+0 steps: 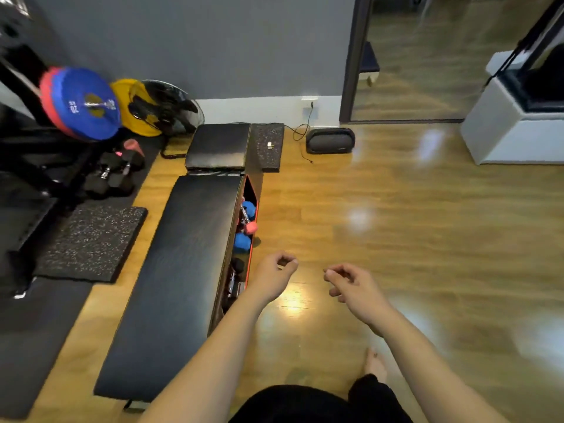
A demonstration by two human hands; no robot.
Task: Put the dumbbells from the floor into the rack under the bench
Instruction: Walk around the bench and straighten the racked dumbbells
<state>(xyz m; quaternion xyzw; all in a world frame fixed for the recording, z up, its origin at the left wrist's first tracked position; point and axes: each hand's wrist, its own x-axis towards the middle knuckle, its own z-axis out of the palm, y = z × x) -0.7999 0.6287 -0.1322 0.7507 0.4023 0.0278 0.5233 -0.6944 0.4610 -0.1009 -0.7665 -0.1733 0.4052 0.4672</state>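
A long black padded bench [183, 270] runs up the middle left of the floor. Under its right side an orange-edged rack [251, 239] holds blue dumbbells [242, 241], a pink one [251, 228] and black ones [236, 265]. My left hand [270, 277] hovers just right of the rack with fingers loosely curled and nothing in it. My right hand [351, 283] floats over bare wooden floor, also loosely curled and holding nothing. Near both hands the floor holds no dumbbell.
Black hex dumbbells [113, 175] lie on a dark mat at left, below blue and yellow weight plates [82, 102] and a fan [171, 108]. Speckled rubber pads [91, 242] flank the bench. A speaker [330, 141] with cable sits by the wall. My bare foot [376, 363] rests below.
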